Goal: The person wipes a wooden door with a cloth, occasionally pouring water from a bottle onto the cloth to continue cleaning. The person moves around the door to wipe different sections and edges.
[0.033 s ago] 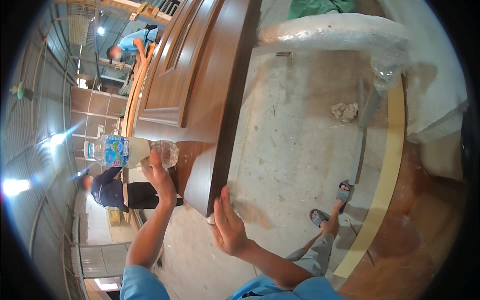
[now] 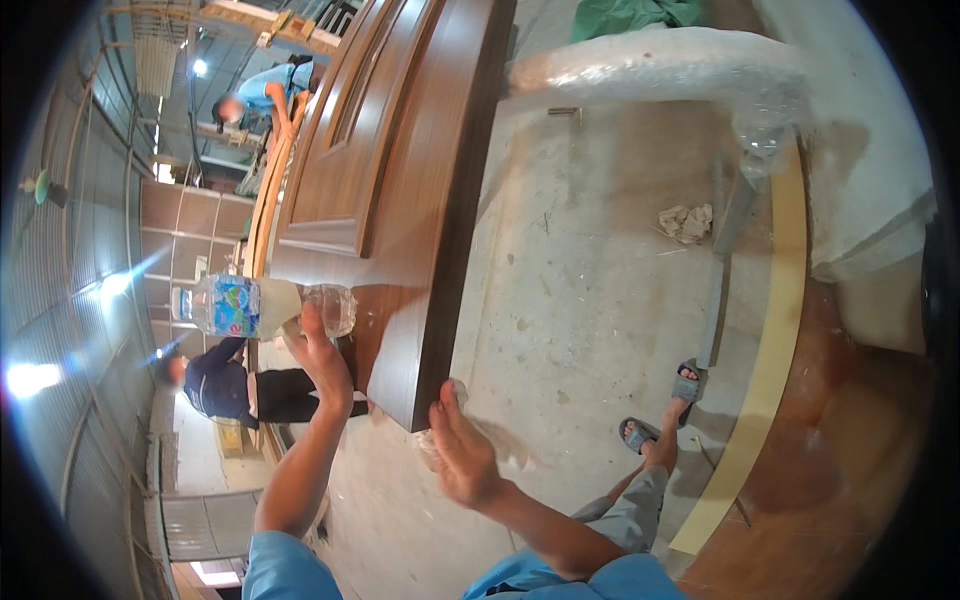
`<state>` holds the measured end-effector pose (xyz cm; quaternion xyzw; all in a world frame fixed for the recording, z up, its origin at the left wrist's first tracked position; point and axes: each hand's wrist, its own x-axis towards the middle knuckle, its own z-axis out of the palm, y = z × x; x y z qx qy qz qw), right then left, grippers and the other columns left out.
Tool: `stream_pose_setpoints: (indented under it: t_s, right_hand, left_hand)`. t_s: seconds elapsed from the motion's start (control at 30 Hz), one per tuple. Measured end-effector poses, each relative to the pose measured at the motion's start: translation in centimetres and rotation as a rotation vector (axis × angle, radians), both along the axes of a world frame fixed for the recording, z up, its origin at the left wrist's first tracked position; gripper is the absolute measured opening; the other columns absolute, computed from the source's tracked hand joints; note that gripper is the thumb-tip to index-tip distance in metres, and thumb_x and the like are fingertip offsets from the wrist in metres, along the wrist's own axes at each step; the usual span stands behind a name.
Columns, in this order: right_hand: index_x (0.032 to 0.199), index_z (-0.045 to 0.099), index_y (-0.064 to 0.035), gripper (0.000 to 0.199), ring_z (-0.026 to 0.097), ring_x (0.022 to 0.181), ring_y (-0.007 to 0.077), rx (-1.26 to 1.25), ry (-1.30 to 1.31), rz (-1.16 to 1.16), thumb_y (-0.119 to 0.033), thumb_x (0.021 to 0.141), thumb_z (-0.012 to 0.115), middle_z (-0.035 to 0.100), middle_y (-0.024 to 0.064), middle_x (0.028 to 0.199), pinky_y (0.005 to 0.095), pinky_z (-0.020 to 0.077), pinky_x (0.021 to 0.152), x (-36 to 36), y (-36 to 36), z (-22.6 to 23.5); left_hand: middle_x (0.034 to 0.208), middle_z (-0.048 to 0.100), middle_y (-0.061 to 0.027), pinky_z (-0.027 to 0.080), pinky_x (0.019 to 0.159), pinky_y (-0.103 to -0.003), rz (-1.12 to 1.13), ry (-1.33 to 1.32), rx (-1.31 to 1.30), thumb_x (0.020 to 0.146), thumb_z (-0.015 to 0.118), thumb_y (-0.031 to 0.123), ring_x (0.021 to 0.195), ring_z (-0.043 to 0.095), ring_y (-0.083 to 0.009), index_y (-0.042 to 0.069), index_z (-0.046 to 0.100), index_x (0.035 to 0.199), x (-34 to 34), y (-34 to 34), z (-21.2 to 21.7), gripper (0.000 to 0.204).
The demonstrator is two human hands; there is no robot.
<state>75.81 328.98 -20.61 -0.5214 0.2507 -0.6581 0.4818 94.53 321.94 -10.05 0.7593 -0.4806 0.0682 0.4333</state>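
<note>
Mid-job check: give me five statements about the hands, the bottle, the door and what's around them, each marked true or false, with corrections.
1. The left hand holds a clear plastic bottle. True.
2. The bottle's label is plain black. False: the label is mostly blue.
3. The right hand is at the near corner of the brown panelled door. True.
4. The crumpled scrap lies on top of the door. False: the crumpled scrap lies on the floor.
5. The sandals in view are bright red. False: the sandals are grey.
</note>
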Motion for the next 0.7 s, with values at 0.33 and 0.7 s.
stream_pose_setpoints:
  t_s: [0.33,0.7]
  right_hand:
    - [0.121,0.063,-0.0071,0.047,0.068,0.094,0.0266,1.138,-1.366,0.444,-0.048,0.102,0.049,0.069,0.0104,0.098,0.0443,0.0564,0.080,-10.6,0.4,-18.9]
    - [0.150,0.038,-0.0060,0.068,0.059,0.120,0.0315,1.379,0.055,0.265,-0.035,0.093,0.062,0.055,0.0163,0.138,0.0432,0.0481,0.101,-23.4,10.8,-24.9]
  left_hand:
    - [0.105,0.063,-0.0080,0.045,0.091,-0.033,-0.062,0.128,-0.049,0.081,0.072,0.017,0.097,0.059,-0.0171,-0.002,0.060,0.111,-4.3,2.2,3.8,0.038]
    - [0.094,0.068,-0.0101,0.054,0.087,-0.036,-0.108,0.396,0.359,0.056,0.078,0.022,0.091,0.068,-0.0234,0.000,0.059,0.113,-14.3,13.1,5.8,0.064]
